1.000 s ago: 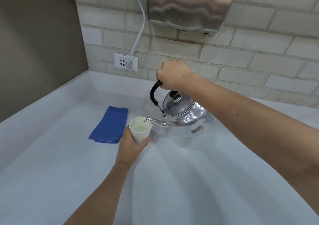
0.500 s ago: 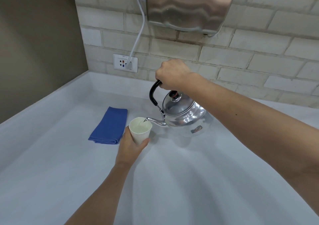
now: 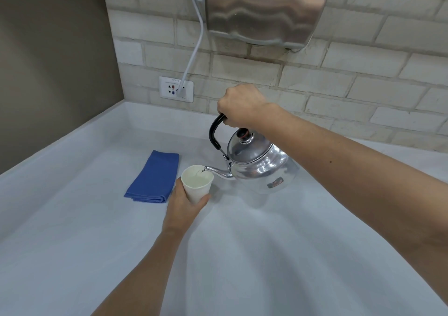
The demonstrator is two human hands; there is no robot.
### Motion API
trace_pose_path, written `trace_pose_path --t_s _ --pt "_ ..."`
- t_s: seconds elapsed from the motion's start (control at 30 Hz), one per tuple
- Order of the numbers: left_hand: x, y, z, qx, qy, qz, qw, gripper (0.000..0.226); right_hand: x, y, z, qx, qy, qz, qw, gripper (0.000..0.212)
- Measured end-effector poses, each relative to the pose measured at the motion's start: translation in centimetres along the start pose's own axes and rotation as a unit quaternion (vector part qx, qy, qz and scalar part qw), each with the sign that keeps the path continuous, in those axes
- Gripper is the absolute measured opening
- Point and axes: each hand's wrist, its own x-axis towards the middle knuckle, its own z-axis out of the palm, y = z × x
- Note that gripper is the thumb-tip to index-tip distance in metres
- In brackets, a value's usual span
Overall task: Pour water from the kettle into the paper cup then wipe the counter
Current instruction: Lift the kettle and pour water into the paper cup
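A shiny metal kettle (image 3: 261,168) with a black handle is tilted to the left, its spout over the rim of a white paper cup (image 3: 196,184). My right hand (image 3: 238,106) grips the kettle's handle from above. My left hand (image 3: 183,206) holds the cup from below and behind, tilted slightly. Water shows inside the cup. A folded blue cloth (image 3: 154,177) lies flat on the white counter (image 3: 72,231), just left of the cup.
A steel hand dryer (image 3: 264,8) hangs on the brick wall above the kettle. Its white cord (image 3: 194,49) runs down to a wall socket (image 3: 175,89). A dark wall closes the counter's left side.
The kettle stays tilted over the cup and both hands hold their places. The water level in the cup looks a little higher.
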Motion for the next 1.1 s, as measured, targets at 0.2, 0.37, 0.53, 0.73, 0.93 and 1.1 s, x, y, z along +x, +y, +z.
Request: trace_pose_path --t_s 0.2,0.37,0.53,0.73,0.93,1.1 --pt "-0.08 0.00 -0.05 -0.006 0.000 0.001 1.000 0.072 -0.05 -0.07 -0.14 -0.002 -0.007 0.006 1.000 0.012" --pt "-0.02 0.03 -0.05 -0.007 -0.001 0.004 1.000 0.071 -0.07 -0.07 -0.27 -0.002 -0.008 0.003 1.000 0.012" --pt "0.03 -0.03 -0.01 -0.002 0.001 0.001 1.000 0.072 -0.04 -0.06 -0.36 0.003 -0.011 0.002 1.000 0.011" --pt "0.03 -0.13 -0.01 -0.007 -0.002 -0.005 1.000 0.071 -0.07 0.02 -0.52 0.004 -0.010 0.008 1.000 0.013" --pt "0.06 -0.13 0.06 -0.006 -0.004 -0.003 1.000 0.073 -0.15 -0.02 -0.46 0.006 -0.013 0.009 1.000 0.014" --pt "0.09 -0.20 0.11 -0.005 -0.001 -0.001 1.000 0.071 -0.19 -0.08 -0.49 0.007 -0.012 0.008 1.000 0.014"
